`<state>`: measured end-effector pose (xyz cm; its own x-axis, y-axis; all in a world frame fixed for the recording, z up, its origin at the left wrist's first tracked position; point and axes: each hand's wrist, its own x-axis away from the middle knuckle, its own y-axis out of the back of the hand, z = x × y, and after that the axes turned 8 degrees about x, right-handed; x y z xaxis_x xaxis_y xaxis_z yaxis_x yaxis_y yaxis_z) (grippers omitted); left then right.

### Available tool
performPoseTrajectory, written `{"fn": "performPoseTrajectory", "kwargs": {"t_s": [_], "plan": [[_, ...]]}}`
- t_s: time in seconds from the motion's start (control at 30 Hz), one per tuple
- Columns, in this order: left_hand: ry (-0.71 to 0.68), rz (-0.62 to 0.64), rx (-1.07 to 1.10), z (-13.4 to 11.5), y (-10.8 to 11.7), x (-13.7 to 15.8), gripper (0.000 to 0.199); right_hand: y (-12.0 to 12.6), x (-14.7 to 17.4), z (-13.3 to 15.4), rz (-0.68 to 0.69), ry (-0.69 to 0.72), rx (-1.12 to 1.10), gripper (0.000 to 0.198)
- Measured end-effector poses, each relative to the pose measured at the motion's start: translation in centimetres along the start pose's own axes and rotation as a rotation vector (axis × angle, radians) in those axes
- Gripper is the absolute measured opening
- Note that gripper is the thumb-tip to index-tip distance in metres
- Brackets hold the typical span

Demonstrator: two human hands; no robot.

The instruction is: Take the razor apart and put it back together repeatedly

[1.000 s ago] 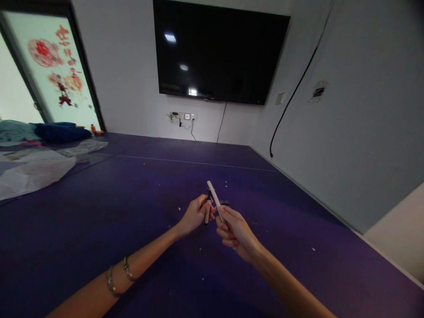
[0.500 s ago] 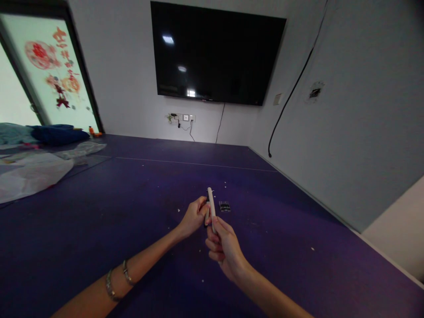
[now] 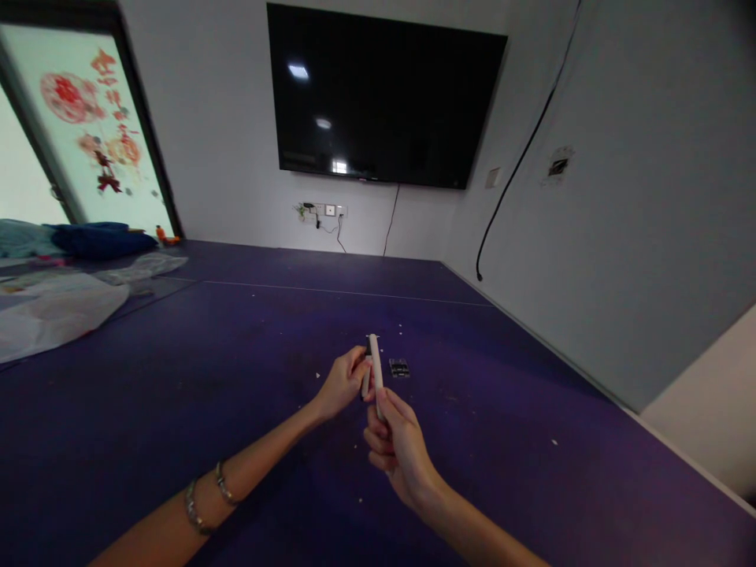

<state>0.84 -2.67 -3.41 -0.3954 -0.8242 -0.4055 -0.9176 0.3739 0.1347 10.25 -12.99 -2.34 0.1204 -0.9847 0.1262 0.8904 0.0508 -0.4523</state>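
Observation:
My right hand (image 3: 397,445) pinches the lower end of a slim off-white stick (image 3: 376,364) between thumb and fingers, and the stick points up and away from me. Just left of it, my left hand (image 3: 343,382) is closed on a narrow black-and-whitish object (image 3: 366,376), whose kind I cannot make out. The two objects stand side by side, and whether they touch is unclear. A small clear pack with dark pieces (image 3: 399,368) lies on the purple surface (image 3: 248,370) right of the stick.
White scraps (image 3: 554,442) are scattered about the purple surface. Crumpled plastic sheeting (image 3: 64,307) and a dark blue cloth (image 3: 103,239) lie at the left. A black cable (image 3: 513,181) hangs down the right wall, and a television (image 3: 383,94) is mounted ahead.
The view has shifted very slightly. Both hands keep their grips, and the left-hand object sits a touch higher and further left beside the stick.

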Motion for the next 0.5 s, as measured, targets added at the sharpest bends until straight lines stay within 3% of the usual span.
{"fn": "performPoseTrajectory", "kwargs": {"t_s": [0.17, 0.33, 0.5], "plan": [[-0.01, 0.044, -0.002, 0.17, -0.16, 0.17, 0.017, 0.1, -0.21, 0.14, -0.007, 0.023, -0.03, 0.033], [-0.006, -0.002, -0.005, 0.18, 0.33, -0.11, 0.014, -0.23, 0.13, -0.06, 0.02, -0.018, -0.039, 0.031], [0.011, -0.003, -0.009, -0.27, 0.43, -0.18, 0.016, -0.67, -0.09, 0.54, 0.02, 0.028, -0.057, 0.03]]}}
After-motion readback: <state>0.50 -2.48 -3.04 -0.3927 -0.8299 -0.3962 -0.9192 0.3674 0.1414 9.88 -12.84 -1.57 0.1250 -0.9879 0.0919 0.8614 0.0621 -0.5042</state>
